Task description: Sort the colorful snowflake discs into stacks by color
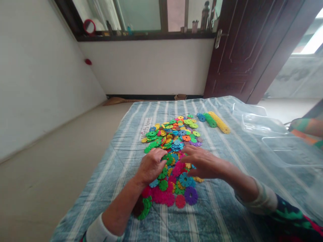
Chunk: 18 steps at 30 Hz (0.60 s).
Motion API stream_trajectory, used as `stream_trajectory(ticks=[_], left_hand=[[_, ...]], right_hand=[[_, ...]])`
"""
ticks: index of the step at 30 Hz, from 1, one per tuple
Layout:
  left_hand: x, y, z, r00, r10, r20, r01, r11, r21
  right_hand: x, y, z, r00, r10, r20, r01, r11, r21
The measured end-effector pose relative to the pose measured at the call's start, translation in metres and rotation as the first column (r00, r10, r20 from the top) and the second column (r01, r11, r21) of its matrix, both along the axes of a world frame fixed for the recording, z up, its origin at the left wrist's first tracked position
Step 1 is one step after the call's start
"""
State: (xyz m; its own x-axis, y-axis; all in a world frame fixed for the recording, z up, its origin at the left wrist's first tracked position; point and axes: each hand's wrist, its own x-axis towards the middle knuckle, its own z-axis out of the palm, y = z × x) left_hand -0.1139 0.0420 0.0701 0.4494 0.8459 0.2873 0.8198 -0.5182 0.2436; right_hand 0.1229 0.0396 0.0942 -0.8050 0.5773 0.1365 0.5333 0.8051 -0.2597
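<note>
A long heap of colourful notched plastic discs [185, 179] covers the middle of the cloth. At the heap's left side is my left hand [151, 165], its fingers curled and the thumb close to them beside a green disc [167, 158]. Whatever lies in its grip is hidden. Across from it, my right hand [203, 163] hovers over the right side of the heap, with fingers apart and nothing visible in them. Pink discs [161, 196] and a purple disc [191, 195] lie at the near end. Next to my left forearm sits a green stack [145, 208].
Beyond the heap lie a yellow row of discs [219, 123], a green row [210, 120] and a few blue discs [201, 117]. Clear plastic boxes [263, 124] stand along the right. The striped cloth [106, 188] drops off at the left. Patterned fabric [306, 129] shows at the right edge.
</note>
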Motion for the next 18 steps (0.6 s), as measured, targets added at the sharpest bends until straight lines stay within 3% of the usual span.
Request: stream_trajectory(ticks=[3, 9, 13, 18], left_hand=[[-0.003, 0.001, -0.001, 1.0, 0.015, -0.003, -0.015, 1.0, 0.001], [-0.006, 0.002, 0.0, 0.994, 0.104, -0.04, -0.103, 0.994, 0.024], [-0.005, 0.004, -0.003, 0.986, 0.168, 0.005, -0.167, 0.976, 0.139], [-0.002, 0.008, -0.009, 0.994, 0.112, 0.015, -0.111, 0.953, 0.284]], right_hand=[[-0.008, -0.003, -0.005, 0.999, 0.034, 0.006, -0.035, 0.999, 0.039], [-0.004, 0.004, -0.011, 0.997, -0.077, -0.013, 0.077, 0.996, 0.047], [-0.003, 0.008, -0.016, 0.99, -0.129, -0.052, 0.132, 0.989, 0.064], [-0.009, 0.013, -0.027, 0.97, -0.214, -0.116, 0.228, 0.966, 0.126]])
